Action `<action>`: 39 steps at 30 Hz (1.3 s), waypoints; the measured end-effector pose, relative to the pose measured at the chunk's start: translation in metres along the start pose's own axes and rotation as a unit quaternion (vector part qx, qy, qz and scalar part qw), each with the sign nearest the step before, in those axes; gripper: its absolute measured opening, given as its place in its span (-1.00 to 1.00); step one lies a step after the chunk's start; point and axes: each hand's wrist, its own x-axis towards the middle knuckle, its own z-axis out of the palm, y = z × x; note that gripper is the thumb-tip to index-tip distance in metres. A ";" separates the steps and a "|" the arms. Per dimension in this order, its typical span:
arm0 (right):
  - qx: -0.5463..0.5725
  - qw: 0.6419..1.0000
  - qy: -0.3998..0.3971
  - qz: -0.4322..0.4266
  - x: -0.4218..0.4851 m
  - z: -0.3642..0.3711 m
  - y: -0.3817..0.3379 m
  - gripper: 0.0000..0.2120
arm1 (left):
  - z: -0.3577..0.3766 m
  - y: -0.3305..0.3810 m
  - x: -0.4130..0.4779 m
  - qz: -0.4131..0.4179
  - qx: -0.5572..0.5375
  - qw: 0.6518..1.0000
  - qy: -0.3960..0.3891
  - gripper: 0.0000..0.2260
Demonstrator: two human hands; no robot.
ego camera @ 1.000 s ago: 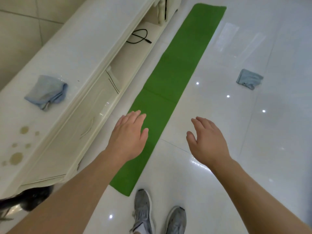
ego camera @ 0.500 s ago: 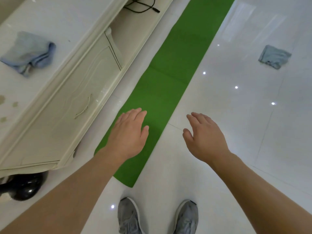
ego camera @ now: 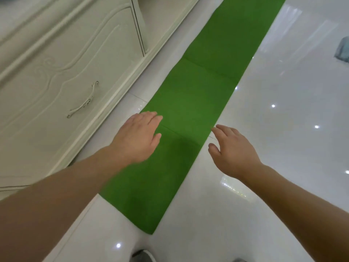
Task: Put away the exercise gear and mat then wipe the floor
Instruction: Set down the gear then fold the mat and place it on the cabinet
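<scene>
A long green exercise mat (ego camera: 198, 95) lies flat on the glossy white floor (ego camera: 283, 148), running from the bottom centre up to the top right, with fold creases across it. My left hand (ego camera: 137, 137) hovers palm down over the mat's left edge, fingers apart, holding nothing. My right hand (ego camera: 234, 150) hovers over the floor just beside the mat's right edge, fingers spread and empty. A grey-blue cloth (ego camera: 342, 51) lies on the floor at the right edge of the view, partly cut off.
A cream cabinet (ego camera: 66, 72) with a carved door and a curved metal handle (ego camera: 84, 104) stands along the left, close to the mat. The tips of my grey shoes (ego camera: 143, 256) show at the bottom edge.
The view has dropped lower and closer to the mat. Both hands have spread apart toward the mat's two edges. The cabinet top, its cloth and the black kettlebell have left the view.
</scene>
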 end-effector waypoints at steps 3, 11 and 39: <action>-0.024 0.999 -0.020 -0.026 0.022 0.034 0.008 -0.48 | 0.034 -0.023 0.019 0.041 0.037 0.998 -0.006 -0.47; -0.037 0.998 -0.020 -0.040 0.068 0.106 0.025 -0.45 | 0.105 -0.058 0.065 0.044 0.031 0.998 0.013 -0.45; 0.139 0.982 0.059 0.111 0.079 0.186 0.003 -0.40 | 0.174 -0.109 0.108 -0.103 -0.053 0.993 0.002 -0.45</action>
